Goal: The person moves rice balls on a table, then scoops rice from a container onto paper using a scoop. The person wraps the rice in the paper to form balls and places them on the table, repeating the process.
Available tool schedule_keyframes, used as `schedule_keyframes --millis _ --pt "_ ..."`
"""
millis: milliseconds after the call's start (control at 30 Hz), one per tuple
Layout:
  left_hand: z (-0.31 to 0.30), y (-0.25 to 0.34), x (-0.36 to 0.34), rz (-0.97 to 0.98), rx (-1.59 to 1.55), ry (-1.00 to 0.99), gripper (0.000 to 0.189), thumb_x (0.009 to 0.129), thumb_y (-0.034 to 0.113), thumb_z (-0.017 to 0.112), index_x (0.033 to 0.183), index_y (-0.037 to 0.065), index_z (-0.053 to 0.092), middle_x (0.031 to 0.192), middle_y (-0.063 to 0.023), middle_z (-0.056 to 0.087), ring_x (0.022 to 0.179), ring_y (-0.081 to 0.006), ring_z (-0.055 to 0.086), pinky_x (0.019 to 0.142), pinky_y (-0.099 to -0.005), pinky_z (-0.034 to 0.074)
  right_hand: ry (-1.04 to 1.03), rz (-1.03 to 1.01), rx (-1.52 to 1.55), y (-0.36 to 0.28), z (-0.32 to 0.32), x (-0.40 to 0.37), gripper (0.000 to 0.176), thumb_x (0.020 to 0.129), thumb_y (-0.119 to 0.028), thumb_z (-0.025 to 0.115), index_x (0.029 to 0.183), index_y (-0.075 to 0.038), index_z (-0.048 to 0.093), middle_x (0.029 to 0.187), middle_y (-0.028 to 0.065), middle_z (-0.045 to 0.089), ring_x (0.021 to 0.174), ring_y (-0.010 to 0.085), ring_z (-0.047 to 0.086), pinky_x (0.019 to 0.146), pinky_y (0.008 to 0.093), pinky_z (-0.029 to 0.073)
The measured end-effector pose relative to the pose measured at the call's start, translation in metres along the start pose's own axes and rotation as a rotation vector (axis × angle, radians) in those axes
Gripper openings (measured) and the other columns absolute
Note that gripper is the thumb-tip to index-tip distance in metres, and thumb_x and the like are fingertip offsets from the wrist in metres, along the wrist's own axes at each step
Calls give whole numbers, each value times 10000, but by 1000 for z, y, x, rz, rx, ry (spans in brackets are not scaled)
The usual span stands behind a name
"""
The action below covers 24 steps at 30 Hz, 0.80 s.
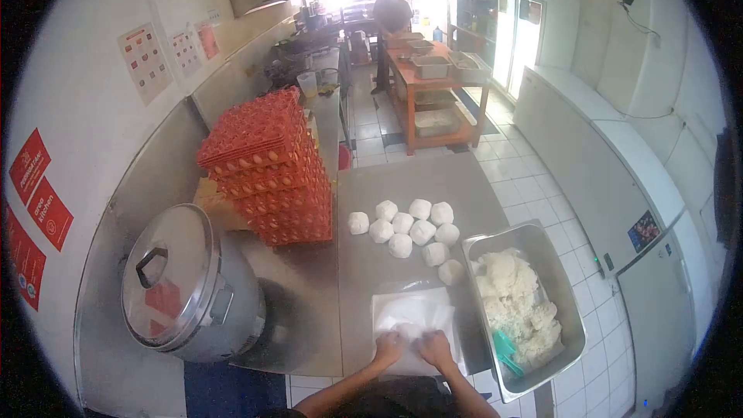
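Observation:
A stack of white paper sheets [412, 307] lies on the steel table in front of me. My left hand [389, 348] is at the near left part of the top sheet, fingers curled in on the paper. On the other side my right hand [435, 350] is curled on the same paper, a short gap from the left. Whitish paper shows between them; anything under it is hidden. Beyond the stack sit several round white wrapped bundles [402, 223]. To the right, a deep steel pan [576, 317] holds cooked white rice [517, 294] and a green rice scoop [505, 351].
At left stand a large lidded metal pot [182, 279] and tall stacked red egg trays [267, 170]. An orange table [441, 101] carrying metal pans stands farther back, with a person [392, 15] beside it. White chest freezers [596, 155] line the right wall.

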<state>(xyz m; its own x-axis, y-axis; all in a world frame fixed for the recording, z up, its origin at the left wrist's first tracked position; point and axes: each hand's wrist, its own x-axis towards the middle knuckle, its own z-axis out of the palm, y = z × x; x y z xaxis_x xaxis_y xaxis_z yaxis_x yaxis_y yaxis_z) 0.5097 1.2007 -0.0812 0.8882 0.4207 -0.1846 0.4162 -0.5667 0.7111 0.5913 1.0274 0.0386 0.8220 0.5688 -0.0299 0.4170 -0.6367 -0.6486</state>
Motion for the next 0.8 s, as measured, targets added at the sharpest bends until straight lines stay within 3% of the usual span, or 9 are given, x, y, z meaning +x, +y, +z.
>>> schedule_keyframes --millis 67,133,200,267,333,400,500,600,800 --pt "-4 14 -8 -116 -227 -12 567 866 442 696 1225 13 601 1168 -233 625 1087 -365 602 941 -432 484 36 1 19 -11 -9 2 382 816 -384 723 822 -3 687 960 235 664 943 420 621 836 504 515" --pt "-48 81 -24 -246 -405 9 693 858 475 716 1324 2 517 1224 -213 613 1127 -334 597 967 -416 475 77 -3 50 -10 -3 -7 406 822 -410 727 828 -6 690 978 228 668 956 407 623 847 492 519" --pt "-64 107 -30 -342 -482 -34 796 841 514 737 1367 -12 454 1234 -196 609 1142 -300 593 945 -429 484 120 68 92 4 20 -14 393 805 -374 754 927 -5 698 1033 226 668 1011 396 619 877 470 512" --pt "-57 108 -29 -333 -432 34 728 817 458 785 1296 -20 516 1199 -184 637 1088 -276 623 909 -412 507 112 98 179 0 22 -21 417 801 -276 767 1097 6 683 1160 232 656 1100 397 604 944 445 494" --pt "-59 110 -21 -183 -556 -86 654 853 308 794 1354 -6 513 1217 -131 639 1061 -208 616 863 -339 518 252 -49 421 -22 1 -22 514 814 -174 742 1273 18 611 1268 244 624 1209 406 568 1022 432 460" --pt "-70 137 -27 -226 -721 -54 632 822 229 826 1332 2 529 1165 -101 654 1012 -199 635 832 -335 527 299 -22 445 -23 6 -23 566 825 -124 715 1346 26 554 1324 260 592 1300 402 520 1075 419 430" --pt "-57 123 -17 -245 -754 -1 578 823 238 828 1272 1 551 1129 -99 657 1009 -190 636 836 -330 529 295 -8 593 -26 11 -22 597 865 -127 689 1411 5 488 1368 283 551 1323 374 518 1051 401 452" --pt "-68 131 -12 -232 -700 -18 532 825 240 828 1216 -1 561 1139 -109 654 1047 -192 622 884 -333 514 128 143 662 -37 0 -26 636 876 -149 684 1436 29 439 1405 274 530 1333 372 511 1057 390 448" --pt "-61 124 0 -170 -670 -6 707 828 251 828 1334 -8 407 1179 -161 579 1072 -208 599 864 -322 526 219 94 641 -40 4 -21 606 876 -175 705 1409 3 477 1249 228 651 1204 316 618 984 384 483"
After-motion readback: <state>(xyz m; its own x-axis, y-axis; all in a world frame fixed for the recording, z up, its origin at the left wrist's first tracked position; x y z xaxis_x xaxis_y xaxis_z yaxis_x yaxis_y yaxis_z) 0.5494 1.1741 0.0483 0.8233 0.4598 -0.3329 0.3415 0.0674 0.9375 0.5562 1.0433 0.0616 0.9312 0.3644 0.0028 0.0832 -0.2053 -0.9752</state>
